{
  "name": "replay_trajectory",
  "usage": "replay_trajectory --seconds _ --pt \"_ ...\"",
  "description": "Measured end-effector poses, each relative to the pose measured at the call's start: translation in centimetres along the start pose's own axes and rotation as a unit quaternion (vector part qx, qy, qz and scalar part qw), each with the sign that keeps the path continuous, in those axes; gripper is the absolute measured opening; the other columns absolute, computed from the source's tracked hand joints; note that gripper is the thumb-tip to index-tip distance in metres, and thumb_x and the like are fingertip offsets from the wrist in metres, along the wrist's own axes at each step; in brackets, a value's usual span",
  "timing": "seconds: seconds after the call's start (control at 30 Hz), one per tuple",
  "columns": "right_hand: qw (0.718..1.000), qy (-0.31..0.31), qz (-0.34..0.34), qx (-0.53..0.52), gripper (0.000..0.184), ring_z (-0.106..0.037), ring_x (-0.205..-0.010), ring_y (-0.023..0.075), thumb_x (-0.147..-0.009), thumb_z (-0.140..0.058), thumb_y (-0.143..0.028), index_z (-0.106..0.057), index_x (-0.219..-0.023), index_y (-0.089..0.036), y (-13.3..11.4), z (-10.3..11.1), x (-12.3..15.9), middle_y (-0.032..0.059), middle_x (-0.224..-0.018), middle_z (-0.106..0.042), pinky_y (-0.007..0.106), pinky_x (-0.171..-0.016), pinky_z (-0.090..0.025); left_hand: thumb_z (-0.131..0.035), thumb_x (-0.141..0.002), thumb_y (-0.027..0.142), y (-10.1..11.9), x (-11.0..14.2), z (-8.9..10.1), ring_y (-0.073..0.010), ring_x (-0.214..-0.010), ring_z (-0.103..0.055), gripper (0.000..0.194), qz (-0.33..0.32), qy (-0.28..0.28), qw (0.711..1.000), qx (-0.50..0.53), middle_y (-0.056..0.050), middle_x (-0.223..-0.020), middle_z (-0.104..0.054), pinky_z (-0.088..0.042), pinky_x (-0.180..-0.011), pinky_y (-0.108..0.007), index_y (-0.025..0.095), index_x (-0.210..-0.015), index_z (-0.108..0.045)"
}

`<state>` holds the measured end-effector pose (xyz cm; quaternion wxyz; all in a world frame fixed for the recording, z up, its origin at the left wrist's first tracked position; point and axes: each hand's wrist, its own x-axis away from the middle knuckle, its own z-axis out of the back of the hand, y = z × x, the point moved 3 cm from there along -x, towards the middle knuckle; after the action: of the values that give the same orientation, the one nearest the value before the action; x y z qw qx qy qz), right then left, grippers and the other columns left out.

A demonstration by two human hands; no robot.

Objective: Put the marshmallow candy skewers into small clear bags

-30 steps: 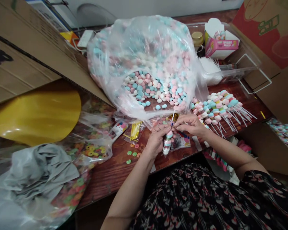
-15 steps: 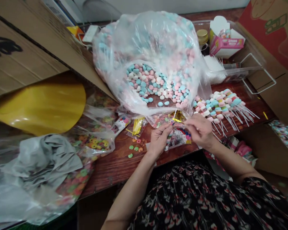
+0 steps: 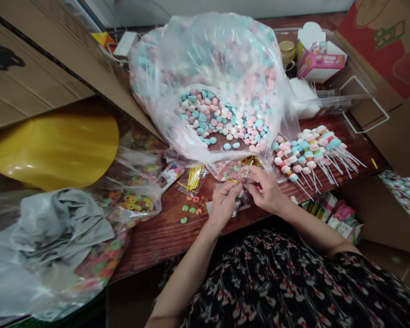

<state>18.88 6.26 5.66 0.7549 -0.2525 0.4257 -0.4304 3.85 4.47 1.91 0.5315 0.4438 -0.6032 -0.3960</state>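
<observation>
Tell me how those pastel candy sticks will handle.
The pastel candy sticks are probably light but top-heavy, with candies stacked at one end of thin white sticks. The sticks may flex slightly, and the overlapping pile may shift when one is pulled.

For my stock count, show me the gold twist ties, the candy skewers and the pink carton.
gold twist ties (image 3: 195, 177), head view, on the middle of the bundle
candy skewers (image 3: 305, 152), head view, on the candies of the laid-out row
pink carton (image 3: 319, 66), head view, on its printed front

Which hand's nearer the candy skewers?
Right hand: just beside the candy skewers, not touching. Left hand: farther off, on the right hand's far side.
</observation>
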Motion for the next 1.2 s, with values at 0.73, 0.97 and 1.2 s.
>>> replay_trajectory --seconds 0.73,0.97,1.2 --pt "0.927 -0.242 0.281 0.057 0.017 -0.043 -0.071 0.0168 -0.081 -0.042 -0.010 -0.057 -0.074 -0.016 -1.1 3.0 1.2 0.0043 -0.071 -0.054 0.035 -0.073 -0.037 -0.071 -0.061 0.031 1.2 1.5 -1.1 -0.0081 -0.036 -0.049 0.020 0.262 -0.281 0.923 0.021 -0.003 -0.050 -0.062 -0.028 -0.031 -0.015 0.011 -0.062 -0.065" --pt "0.899 -0.163 0.402 0.057 0.022 -0.041 -0.071 0.0173 -0.088 -0.042 -0.012 -0.062 -0.096 -0.011 -2.2 2.5 3.2 0.0039 -0.071 -0.051 0.035 -0.070 -0.038 -0.071 -0.057 0.024 1.6 1.8 -0.5 -0.0071 -0.031 -0.047 0.015 0.325 -0.390 0.861 -0.008 -0.004 -0.051 -0.065 -0.033 -0.029 -0.015 0.010 -0.060 -0.070" --pt "0.879 -0.196 0.429 0.063 0.016 -0.044 -0.072 0.0166 -0.092 -0.048 -0.021 -0.062 -0.085 -0.017 -2.6 2.4 2.9 0.0022 -0.072 -0.053 0.034 -0.071 -0.038 -0.071 -0.059 0.024 2.6 1.8 -0.7 -0.0073 -0.034 -0.049 0.014 0.327 -0.451 0.825 -0.088 -0.002 -0.050 -0.065 -0.036 -0.032 -0.014 0.012 -0.065 -0.074"
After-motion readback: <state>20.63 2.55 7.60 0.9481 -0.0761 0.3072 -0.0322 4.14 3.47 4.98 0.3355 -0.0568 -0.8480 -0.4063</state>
